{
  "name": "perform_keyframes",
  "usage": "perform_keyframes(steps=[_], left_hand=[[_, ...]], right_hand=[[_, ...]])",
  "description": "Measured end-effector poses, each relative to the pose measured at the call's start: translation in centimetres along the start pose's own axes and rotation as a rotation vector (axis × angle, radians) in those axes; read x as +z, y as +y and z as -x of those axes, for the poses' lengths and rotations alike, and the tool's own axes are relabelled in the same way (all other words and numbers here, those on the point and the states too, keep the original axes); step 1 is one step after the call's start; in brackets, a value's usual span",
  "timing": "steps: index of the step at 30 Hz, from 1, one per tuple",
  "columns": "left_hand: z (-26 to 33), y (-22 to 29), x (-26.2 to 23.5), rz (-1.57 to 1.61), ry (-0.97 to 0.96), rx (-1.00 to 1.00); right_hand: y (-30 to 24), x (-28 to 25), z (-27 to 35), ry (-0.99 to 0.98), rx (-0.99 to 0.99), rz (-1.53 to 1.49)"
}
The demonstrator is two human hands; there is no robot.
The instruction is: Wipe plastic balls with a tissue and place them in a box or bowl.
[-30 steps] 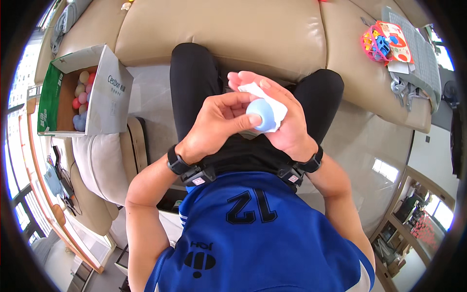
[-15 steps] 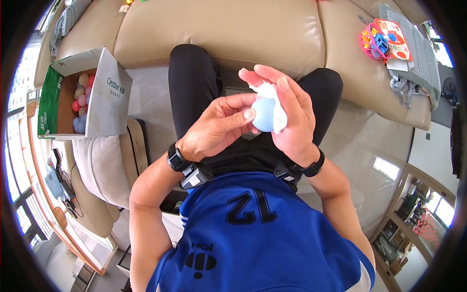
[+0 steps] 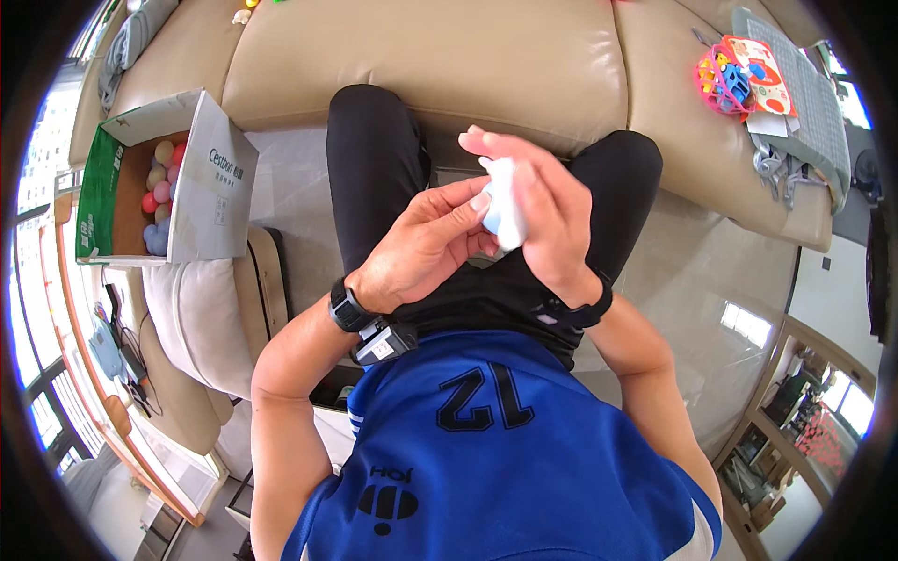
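Between my hands, above my lap, is a light blue ball [image 3: 492, 219], mostly covered by a white tissue [image 3: 506, 201]. My left hand [image 3: 426, 234] grips the ball from the left, thumb and fingertips on its side. From the right, my right hand [image 3: 552, 220] presses the tissue against the ball with its palm and fingers; they are slightly smeared by motion. The tissue bunches up at the top, near my right fingertips. The far side of the ball is hidden by the tissue and my right hand.
At left, a green and white cardboard box [image 3: 217, 187] holds several coloured balls [image 3: 161, 193] and rests by a beige cushion [image 3: 201, 323]. A beige sofa [image 3: 421, 56] spans the far side. On its right lie a pink basket of toys [image 3: 722, 82] and a grey cloth [image 3: 812, 117].
My right hand has turned and swept inward over the ball, bringing the tissue across it, so less blue shows. My left hand keeps its grip.
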State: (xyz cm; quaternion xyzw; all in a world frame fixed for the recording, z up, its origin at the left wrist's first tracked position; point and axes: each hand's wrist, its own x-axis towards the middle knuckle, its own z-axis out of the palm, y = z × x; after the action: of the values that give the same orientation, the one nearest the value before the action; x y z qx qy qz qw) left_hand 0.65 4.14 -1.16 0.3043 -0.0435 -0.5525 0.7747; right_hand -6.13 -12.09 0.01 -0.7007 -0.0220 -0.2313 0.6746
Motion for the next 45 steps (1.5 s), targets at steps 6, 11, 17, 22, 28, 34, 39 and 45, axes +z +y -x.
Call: perform_keyframes(steps=[6,11,17,22,28,34,39,45], left_hand=[[-0.3,0.5,0.5,-0.035,0.001,-0.019],[-0.4,-0.4,-0.4,0.091,0.059,-0.070],[-0.2,-0.5,0.1,-0.134,0.090,0.081],[-0.3,0.1,1.3,-0.839,0.074,0.476],[0.1,0.0,2.2,-0.448,0.052,0.275],[0.0,-0.2,2.2,-0.505,0.087,0.255],[0.2,0.6,2.3,-0.610,0.063,0.216],[-0.2,-0.2,1.9,-0.588,0.010,0.280]], right_hand=[[-0.5,0.1,-0.6,0.159,0.521,-0.555],[1.2,0.0,-0.1,-0.008,-0.291,0.386],[0.5,-0.2,0.1,-0.060,-0.169,0.155],[-0.6,0.5,0.3,0.237,0.487,-0.666],[0.0,0.2,0.5,0.260,0.283,-0.405],[-0.4,-0.9,0.4,0.059,-0.173,0.188],[0.0,-1.9,0.2,-0.031,-0.335,0.327],[-1.1,-0.9,0.8,0.170,0.230,-0.374]])
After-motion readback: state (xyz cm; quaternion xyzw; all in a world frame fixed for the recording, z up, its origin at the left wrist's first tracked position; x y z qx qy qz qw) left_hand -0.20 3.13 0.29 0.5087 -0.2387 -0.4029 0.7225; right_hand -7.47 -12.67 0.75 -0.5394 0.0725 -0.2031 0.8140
